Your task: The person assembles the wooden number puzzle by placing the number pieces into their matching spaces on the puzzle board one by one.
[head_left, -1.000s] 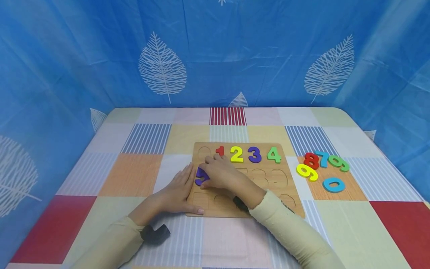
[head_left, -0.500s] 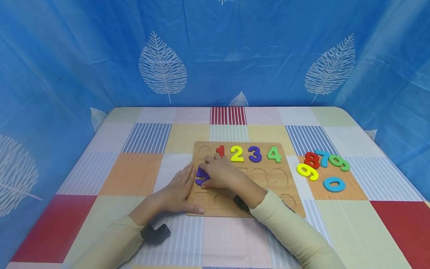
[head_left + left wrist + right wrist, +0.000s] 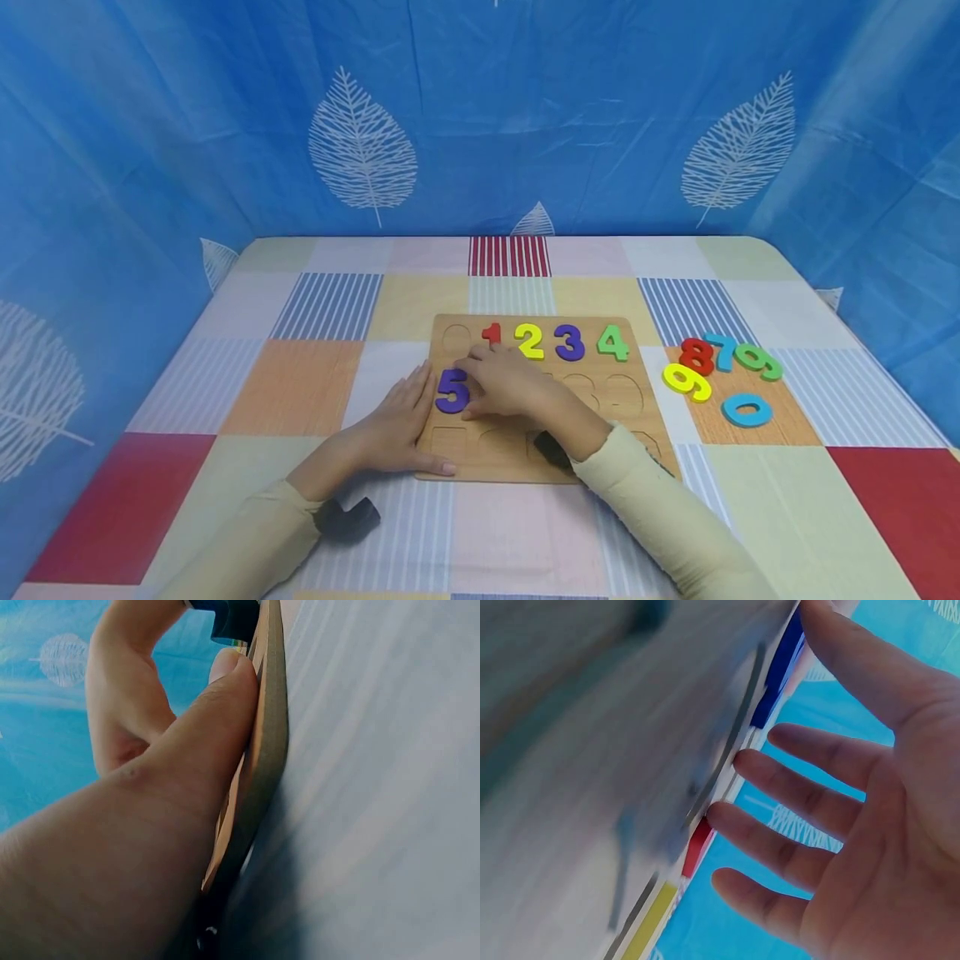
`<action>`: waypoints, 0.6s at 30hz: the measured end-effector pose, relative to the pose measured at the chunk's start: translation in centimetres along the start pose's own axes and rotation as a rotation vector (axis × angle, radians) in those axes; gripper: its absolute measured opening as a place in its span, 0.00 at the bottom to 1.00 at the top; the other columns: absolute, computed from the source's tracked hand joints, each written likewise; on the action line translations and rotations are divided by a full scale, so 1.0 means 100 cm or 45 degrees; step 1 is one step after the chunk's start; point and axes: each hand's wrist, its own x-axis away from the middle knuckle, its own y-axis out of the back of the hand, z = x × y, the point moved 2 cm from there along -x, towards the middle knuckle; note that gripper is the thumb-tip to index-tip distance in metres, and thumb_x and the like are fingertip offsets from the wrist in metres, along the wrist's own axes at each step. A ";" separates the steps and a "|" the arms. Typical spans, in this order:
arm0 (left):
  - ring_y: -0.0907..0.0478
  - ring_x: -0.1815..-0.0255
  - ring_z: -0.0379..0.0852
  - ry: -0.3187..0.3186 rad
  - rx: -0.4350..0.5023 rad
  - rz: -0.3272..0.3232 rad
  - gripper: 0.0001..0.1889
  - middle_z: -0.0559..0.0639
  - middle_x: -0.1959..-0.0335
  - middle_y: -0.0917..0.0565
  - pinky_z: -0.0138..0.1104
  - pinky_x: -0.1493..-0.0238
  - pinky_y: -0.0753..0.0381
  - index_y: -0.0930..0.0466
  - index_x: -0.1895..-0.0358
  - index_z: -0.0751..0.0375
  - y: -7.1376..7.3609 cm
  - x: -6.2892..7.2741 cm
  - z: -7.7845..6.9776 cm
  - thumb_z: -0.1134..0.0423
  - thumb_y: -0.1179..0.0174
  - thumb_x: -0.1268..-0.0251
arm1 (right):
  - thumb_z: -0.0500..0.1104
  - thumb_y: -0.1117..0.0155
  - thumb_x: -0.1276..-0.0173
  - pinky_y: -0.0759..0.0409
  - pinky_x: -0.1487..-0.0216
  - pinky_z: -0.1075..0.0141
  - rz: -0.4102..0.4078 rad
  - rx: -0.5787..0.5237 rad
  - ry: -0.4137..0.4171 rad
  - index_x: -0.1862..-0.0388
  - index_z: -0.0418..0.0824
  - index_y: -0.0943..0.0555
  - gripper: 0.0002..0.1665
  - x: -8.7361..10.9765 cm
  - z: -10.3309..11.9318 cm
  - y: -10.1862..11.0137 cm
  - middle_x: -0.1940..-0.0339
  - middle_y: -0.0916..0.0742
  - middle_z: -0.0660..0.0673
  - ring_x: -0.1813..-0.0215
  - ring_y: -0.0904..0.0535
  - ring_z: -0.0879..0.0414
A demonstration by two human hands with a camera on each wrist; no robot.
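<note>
A purple number 5 [image 3: 454,389] lies in the second row of the wooden number board [image 3: 487,468], at its left side. My right hand [image 3: 510,385] hovers low over the board just right of the 5, fingers spread and loosely bent, palm bare in the right wrist view. Its thumb tip comes close to the purple piece [image 3: 780,671] there. Flat along the board's left edge lies my left hand [image 3: 390,427], its thumb [image 3: 232,690] resting on the near left corner. In the top row are a red 1 [image 3: 492,333], yellow 2 [image 3: 531,343], purple 3 [image 3: 576,342] and green 4 [image 3: 617,343].
Right of the board, a red 8 [image 3: 697,357], blue 7 [image 3: 724,354], green piece [image 3: 750,358] and yellow piece [image 3: 699,387], each shaped like a 6 or 9, lie clustered. A blue 0 [image 3: 730,411] sits nearer on the patchwork tablecloth [image 3: 750,492].
My right hand has let go of the purple 5 and shifted slightly right, so the whole number now shows. The left hand has stayed in place.
</note>
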 end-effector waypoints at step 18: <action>0.70 0.26 0.59 0.013 0.025 -0.031 0.65 0.67 0.28 0.68 0.53 0.29 0.60 0.66 0.30 0.72 -0.003 -0.001 0.000 0.29 0.42 0.58 | 0.57 0.32 0.48 0.31 0.42 0.55 0.034 -0.047 -0.102 0.38 0.47 0.29 0.38 0.035 -0.039 0.007 0.45 0.22 0.47 0.42 0.30 0.48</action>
